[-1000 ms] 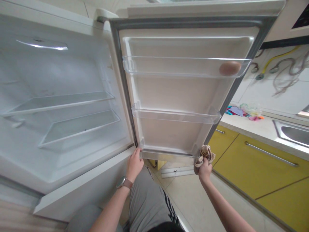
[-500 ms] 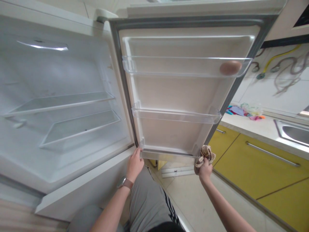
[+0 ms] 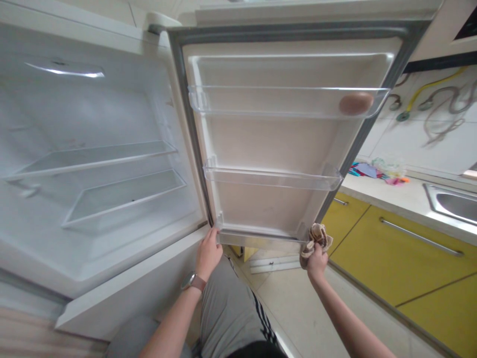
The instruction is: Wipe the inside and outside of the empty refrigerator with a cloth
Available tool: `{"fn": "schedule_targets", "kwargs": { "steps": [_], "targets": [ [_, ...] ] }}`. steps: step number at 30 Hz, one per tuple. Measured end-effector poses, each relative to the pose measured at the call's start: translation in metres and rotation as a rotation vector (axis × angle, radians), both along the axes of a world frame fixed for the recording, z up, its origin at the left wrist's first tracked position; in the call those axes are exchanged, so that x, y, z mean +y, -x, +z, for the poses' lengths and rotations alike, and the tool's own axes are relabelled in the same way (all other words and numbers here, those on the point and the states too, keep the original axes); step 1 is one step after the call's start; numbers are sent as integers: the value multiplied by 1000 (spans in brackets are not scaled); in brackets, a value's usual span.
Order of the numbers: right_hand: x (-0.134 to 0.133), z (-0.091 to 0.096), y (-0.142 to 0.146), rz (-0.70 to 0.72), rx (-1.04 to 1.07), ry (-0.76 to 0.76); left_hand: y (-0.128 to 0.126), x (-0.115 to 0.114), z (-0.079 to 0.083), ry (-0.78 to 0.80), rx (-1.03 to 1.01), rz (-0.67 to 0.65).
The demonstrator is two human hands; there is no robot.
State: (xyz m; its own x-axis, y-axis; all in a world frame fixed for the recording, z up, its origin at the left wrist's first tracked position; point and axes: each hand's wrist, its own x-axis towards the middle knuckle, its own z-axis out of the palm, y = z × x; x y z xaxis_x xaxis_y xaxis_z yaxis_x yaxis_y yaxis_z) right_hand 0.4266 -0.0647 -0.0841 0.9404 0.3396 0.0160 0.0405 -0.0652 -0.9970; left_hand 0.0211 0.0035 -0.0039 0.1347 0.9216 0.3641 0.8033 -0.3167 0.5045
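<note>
An open fridge door (image 3: pixel 276 144) fills the middle of the view, with clear plastic door shelves. My left hand (image 3: pixel 207 253), with a watch on its wrist, has its fingers curled on the door's lower left corner by the bottom door shelf (image 3: pixel 261 237). My right hand (image 3: pixel 316 259) is closed around a crumpled beige cloth (image 3: pixel 317 236), pressed at the door's lower right corner. A brown egg (image 3: pixel 356 103) lies at the right end of the top door shelf (image 3: pixel 261 99).
The fridge interior (image 3: pixel 93 164) at left has two glass shelves. Yellow cabinets (image 3: pixel 402 258) run along the right under a pale counter with a steel sink (image 3: pixel 452 204) and colourful small items (image 3: pixel 376 171). Hoses hang on the tiled wall. My grey-trousered leg is below.
</note>
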Motion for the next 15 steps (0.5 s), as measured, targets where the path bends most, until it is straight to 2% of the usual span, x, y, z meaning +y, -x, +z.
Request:
{"fn": "schedule_targets", "kwargs": {
  "steps": [6, 15],
  "targets": [
    [-2, 0, 1, 8, -42, -28, -1, -1, 2, 14, -5, 6],
    [-2, 5, 3, -15, 3, 14, 0, 0, 0, -4, -8, 2]
  ]
}}
